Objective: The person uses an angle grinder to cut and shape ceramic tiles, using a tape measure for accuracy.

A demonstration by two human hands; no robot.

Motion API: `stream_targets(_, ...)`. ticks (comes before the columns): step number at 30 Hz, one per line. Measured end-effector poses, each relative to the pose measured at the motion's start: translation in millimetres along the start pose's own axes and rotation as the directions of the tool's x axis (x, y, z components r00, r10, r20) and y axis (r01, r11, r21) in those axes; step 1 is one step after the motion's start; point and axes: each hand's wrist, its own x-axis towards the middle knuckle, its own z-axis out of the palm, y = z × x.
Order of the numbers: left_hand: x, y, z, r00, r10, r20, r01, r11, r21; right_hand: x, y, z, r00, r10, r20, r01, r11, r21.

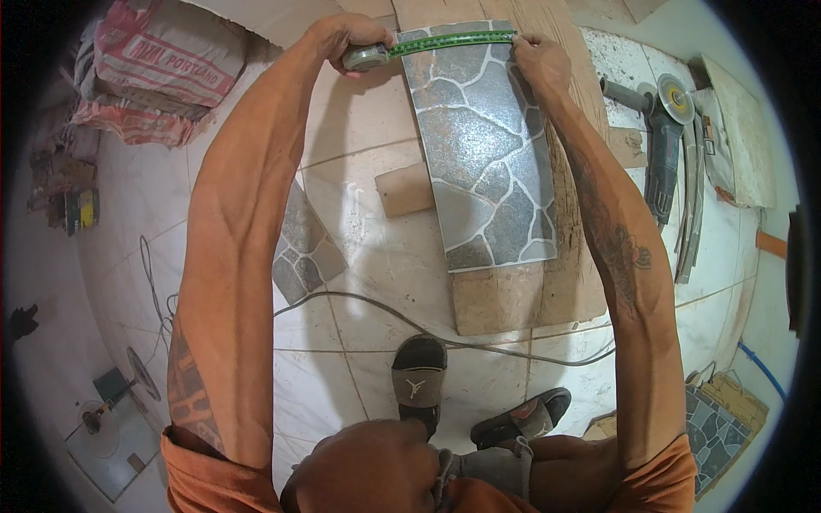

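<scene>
A grey stone-pattern tile (487,154) lies on a wooden board (581,248). Across its far end stretches the green blade of a tape measure (453,42). My left hand (355,43) is closed around the tape's case, just off the tile's far left corner. At the far right corner, my right hand (542,61) pinches the blade's end against the tile edge. The fingertips of both hands are partly hidden.
An angle grinder (665,145) lies to the right of the board. A cable (385,306) crosses the floor near my slippers (419,376). A cut tile piece (306,244) lies to the left, and cement bags (171,64) sit at the far left.
</scene>
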Motion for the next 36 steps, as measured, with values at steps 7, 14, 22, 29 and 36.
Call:
stream_targets(7, -5, -1, 3, 0.998, 0.024, -0.056, -0.025, 1.0, -0.007, -2, -2, 0, 1.0, -0.004, 0.0, 0.004, 1.0, 0.002)
stream_targets(14, -9, -5, 6, 0.995, 0.089, -0.045, -0.089, 0.996, -0.011, 9, 7, 0, 0.997, -0.008, 0.071, 0.004, 0.998, 0.055)
stream_targets(22, -43, -14, 29, 0.974, 0.228, 0.003, -0.227, 0.971, -0.076, 2, 9, -32, 0.988, -0.086, 0.129, 0.035, 0.934, 0.356)
stream_targets(29, -128, -25, 111, 0.888, 0.457, 0.045, -0.439, 0.873, -0.214, -101, -5, -97, 0.775, -0.152, 0.614, -0.056, 0.95, 0.307)
stream_targets(36, -207, -5, 235, 0.827, 0.51, 0.237, -0.454, 0.854, -0.253, -201, 45, -144, 0.468, -0.111, 0.877, -0.243, 0.938, 0.249)
